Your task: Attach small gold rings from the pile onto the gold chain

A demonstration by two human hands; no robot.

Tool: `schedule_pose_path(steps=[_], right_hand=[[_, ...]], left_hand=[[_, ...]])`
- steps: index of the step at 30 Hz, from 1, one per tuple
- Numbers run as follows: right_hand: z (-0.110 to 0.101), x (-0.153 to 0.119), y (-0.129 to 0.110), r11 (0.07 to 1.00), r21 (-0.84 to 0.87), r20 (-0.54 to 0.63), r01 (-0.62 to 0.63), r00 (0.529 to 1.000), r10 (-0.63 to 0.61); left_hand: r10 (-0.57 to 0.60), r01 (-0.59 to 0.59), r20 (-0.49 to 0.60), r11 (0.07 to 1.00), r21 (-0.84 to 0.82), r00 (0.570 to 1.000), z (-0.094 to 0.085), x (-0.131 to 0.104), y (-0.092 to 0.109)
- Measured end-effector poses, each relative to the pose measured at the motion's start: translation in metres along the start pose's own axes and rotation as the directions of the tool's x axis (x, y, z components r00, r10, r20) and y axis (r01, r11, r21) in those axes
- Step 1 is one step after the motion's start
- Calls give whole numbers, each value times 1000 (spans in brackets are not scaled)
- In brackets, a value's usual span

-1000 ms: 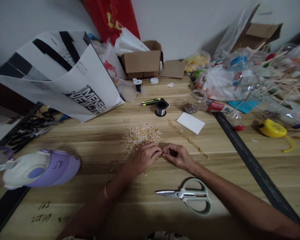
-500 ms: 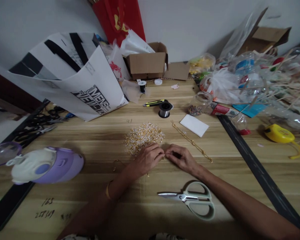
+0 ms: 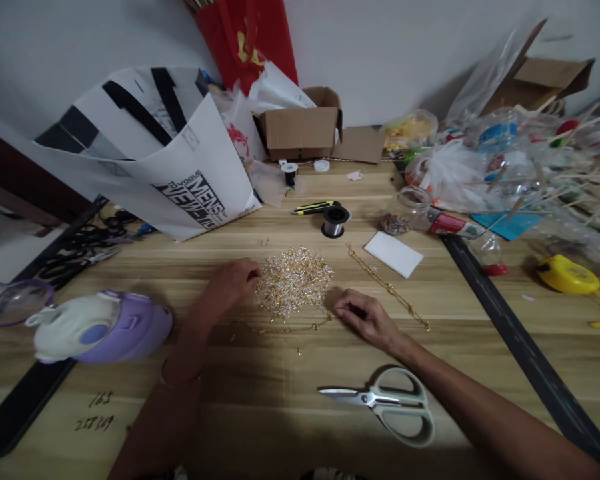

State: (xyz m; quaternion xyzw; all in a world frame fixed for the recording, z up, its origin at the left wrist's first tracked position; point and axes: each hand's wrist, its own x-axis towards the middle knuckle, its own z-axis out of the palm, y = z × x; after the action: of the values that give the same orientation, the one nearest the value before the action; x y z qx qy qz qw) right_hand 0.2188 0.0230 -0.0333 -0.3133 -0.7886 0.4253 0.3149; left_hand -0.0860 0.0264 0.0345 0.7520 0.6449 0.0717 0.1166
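My left hand (image 3: 234, 279) is at the left edge of a pile of small gold and clear beaded pieces (image 3: 295, 281). Its fingers are curled together, slightly blurred, and what they hold, if anything, is hidden. To the right of the pile, my right hand (image 3: 364, 316) rests on the table with its fingers pinched. I cannot make out anything in that pinch. A thin gold chain (image 3: 290, 330) lies in front of the pile, its right end close to my right fingertips. Beyond my right hand lies another gold chain (image 3: 390, 288), stretched out diagonally.
Scissors (image 3: 375, 399) lie near me on the wooden table. A wire spool (image 3: 333, 223), utility knife (image 3: 314, 208), white card (image 3: 394, 253) and bead jar (image 3: 405, 210) sit farther back. Left are a purple bottle (image 3: 125, 328) and pliers (image 3: 85, 261); right, a yellow tape measure (image 3: 569, 273).
My left hand has moved away from my right hand, leftward to the far side of the pile. The chain in front of the pile is now uncovered. My right hand stays nearly in place.
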Motion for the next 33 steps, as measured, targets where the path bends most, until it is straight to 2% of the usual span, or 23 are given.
schedule_pose_path(steps=[4, 10, 16, 21, 28, 33], right_hand=[[0, 0, 0, 1000, 0, -2, -23, 1000, 23], [0, 0, 0, 1000, 9, 0, -28, 1000, 28], [0, 1, -1, 999, 0, -4, -40, 999, 40], [0, 1, 0, 999, -1, -8, -39, 999, 39], [0, 1, 0, 1000, -2, 0, -30, 1000, 30], [-1, 1, 1, 999, -5, 4, -35, 999, 35]], left_hand=[[-92, 75, 116, 987, 143, 989, -1, -1, -18], [-38, 26, 157, 997, 76, 987, 10, 2, -14], [31, -30, 106, 999, -9, 994, 21, 8, -4], [58, -52, 53, 994, -99, 997, 20, 10, 1], [59, -60, -14, 997, -57, 998, 23, 10, -1], [104, -114, -79, 984, -136, 991, 32, 14, 6]])
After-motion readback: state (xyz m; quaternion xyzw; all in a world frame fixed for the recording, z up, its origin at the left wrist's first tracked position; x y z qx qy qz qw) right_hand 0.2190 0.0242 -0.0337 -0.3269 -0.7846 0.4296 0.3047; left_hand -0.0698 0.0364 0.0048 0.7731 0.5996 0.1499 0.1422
